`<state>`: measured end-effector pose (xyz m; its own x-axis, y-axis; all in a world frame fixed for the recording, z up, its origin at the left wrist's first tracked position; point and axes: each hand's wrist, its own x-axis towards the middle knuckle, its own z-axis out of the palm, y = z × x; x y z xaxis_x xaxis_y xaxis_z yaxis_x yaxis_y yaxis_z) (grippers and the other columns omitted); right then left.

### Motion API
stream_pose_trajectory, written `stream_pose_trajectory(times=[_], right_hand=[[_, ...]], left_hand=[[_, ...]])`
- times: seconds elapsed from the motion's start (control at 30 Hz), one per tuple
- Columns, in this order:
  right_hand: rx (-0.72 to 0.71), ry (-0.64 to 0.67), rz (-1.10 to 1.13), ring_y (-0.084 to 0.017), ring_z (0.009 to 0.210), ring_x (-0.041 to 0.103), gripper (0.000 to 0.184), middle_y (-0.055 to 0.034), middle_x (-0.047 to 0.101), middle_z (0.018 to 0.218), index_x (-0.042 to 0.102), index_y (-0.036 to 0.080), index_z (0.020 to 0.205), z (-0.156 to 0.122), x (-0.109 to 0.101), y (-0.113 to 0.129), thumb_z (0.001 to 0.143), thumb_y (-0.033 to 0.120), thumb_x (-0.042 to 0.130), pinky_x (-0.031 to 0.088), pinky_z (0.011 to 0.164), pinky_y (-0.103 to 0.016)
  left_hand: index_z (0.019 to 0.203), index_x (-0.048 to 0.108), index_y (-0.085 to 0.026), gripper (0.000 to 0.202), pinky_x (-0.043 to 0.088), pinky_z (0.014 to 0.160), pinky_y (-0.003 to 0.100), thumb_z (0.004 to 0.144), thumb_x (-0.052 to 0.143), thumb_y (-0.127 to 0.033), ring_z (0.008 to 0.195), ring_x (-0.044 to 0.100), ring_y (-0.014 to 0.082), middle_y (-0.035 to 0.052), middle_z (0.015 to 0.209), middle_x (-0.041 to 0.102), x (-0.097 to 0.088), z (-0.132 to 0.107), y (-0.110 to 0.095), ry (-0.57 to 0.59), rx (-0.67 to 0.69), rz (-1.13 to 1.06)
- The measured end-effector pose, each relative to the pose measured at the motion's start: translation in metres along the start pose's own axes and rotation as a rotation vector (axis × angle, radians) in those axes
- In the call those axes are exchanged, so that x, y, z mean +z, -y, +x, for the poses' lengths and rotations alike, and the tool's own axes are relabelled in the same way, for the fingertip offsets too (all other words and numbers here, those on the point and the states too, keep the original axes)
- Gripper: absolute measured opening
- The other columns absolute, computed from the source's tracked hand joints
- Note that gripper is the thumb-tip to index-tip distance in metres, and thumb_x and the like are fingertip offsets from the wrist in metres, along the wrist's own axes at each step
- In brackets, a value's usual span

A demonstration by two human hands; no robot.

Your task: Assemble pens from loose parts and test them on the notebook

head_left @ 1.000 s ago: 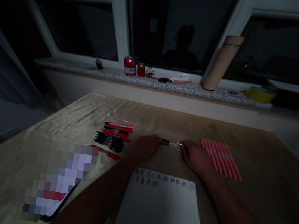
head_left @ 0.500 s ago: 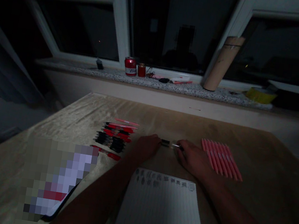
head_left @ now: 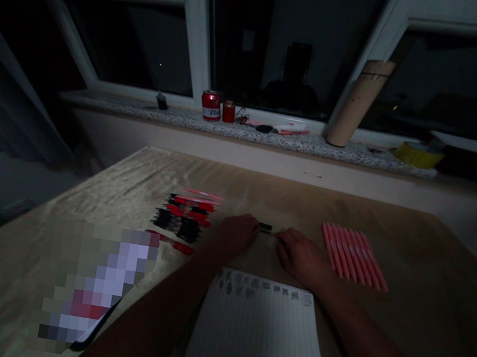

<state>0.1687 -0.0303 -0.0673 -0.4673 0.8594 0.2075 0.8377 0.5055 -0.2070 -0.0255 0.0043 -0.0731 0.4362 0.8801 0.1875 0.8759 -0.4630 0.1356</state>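
Observation:
My left hand (head_left: 239, 233) rests low over the table with its fingers closed on a pen. The pen's black end (head_left: 265, 228) sticks out to the right of those fingers; the rest is hidden in the hand. Facing it, my right hand (head_left: 302, 256) has its fingertips pinched on a thin dark pen part (head_left: 277, 235), its tip close to the black end. Whether the two pieces touch is too dim to tell. Several pink pens (head_left: 355, 254) lie side by side right of my right hand. Left of my left hand, black pens (head_left: 176, 226) and red pens (head_left: 190, 214) lie in a pile.
A lined notebook (head_left: 258, 338) with handwriting lies between my forearms. A blurred phone (head_left: 110, 285) is at the left. On the windowsill stand a red can (head_left: 211, 106), a small red jar (head_left: 228, 112), a tall tube (head_left: 359, 104) and a yellow tape roll (head_left: 418, 156).
My right hand has moved slightly left towards my left hand. The clear piece seen between the hands before no longer shows. The view has shifted a little.

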Motion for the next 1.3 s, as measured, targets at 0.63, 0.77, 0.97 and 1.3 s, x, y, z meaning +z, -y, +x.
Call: stream_pose_trajectory(times=[0.63,0.77,0.97,1.3], right_hand=[[-0.017,-0.061,-0.102,-0.022,0.094,0.046,0.021,-0.0105,0.052,0.096,0.061,0.015,0.097,0.005,0.001,0.011,0.082,0.014,0.046,0.041,0.079,-0.031],[-0.023,-0.065,-0.060,-0.022,0.097,0.046,0.021,-0.0105,0.052,0.098,0.061,0.015,0.096,0.005,0.000,0.011,0.081,0.013,0.046,0.041,0.082,-0.032],[-0.014,-0.046,-0.018,-0.021,0.096,0.048,0.022,-0.0096,0.052,0.095,0.059,0.016,0.099,0.005,0.001,0.008,0.082,0.014,0.045,0.040,0.083,-0.031],[0.014,-0.036,-0.047,-0.021,0.097,0.049,0.024,-0.0097,0.055,0.095,0.060,0.015,0.102,0.002,-0.002,0.004,0.082,0.015,0.045,0.040,0.084,-0.031]], left_hand=[[0.096,0.060,-0.018,0.028,0.045,0.071,0.029,0.084,0.043,-0.036,0.082,0.060,0.0197,0.0068,0.093,0.062,-0.015,-0.011,-0.005,0.092,0.135,-0.058],[0.094,0.060,-0.017,0.028,0.045,0.070,0.028,0.086,0.042,-0.037,0.082,0.060,0.0195,0.0072,0.093,0.062,-0.016,-0.011,-0.006,0.095,0.116,-0.048],[0.095,0.060,-0.018,0.027,0.044,0.073,0.028,0.088,0.040,-0.035,0.086,0.059,0.0191,0.0058,0.094,0.063,-0.012,-0.007,-0.010,0.094,0.178,-0.053],[0.094,0.061,-0.017,0.030,0.043,0.074,0.027,0.090,0.038,-0.035,0.085,0.058,0.0170,0.0057,0.093,0.061,-0.014,-0.008,-0.001,0.106,0.158,-0.084]])
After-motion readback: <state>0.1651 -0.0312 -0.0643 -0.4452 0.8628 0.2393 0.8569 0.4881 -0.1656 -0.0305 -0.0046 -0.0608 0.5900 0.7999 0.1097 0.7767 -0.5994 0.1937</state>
